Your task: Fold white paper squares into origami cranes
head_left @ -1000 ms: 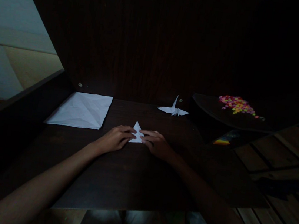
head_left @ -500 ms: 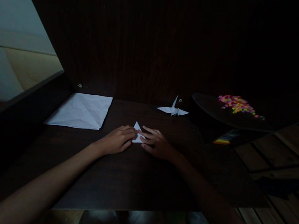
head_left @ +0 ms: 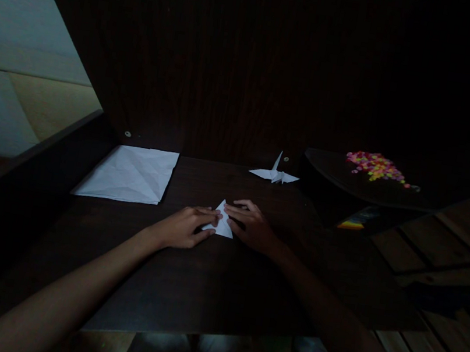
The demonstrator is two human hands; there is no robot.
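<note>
A small piece of folded white paper (head_left: 224, 230), triangular in outline, lies on the dark tabletop between my hands. My left hand (head_left: 185, 226) holds it down from the left, its fingers together and the thumb near the lower edge. From the right, my right hand (head_left: 256, 226) reaches over with stretched, parted fingers, the tips resting on the paper's right side near its peak. Part of the paper is hidden under the fingers. Behind my right hand stands a white origami crane (head_left: 276, 175).
Creased square white paper sheets (head_left: 131, 175) lie at the left, beside a low dark side panel (head_left: 39, 153). A dark back panel (head_left: 231, 81) rises behind the tabletop. Small colourful pieces (head_left: 377, 167) are heaped on a curved shelf (head_left: 327, 175) at the right.
The folded paper has turned and come slightly nearer, its peak shifting right. Both hands have shifted with it, and the right fingers now rest further up its edge.
</note>
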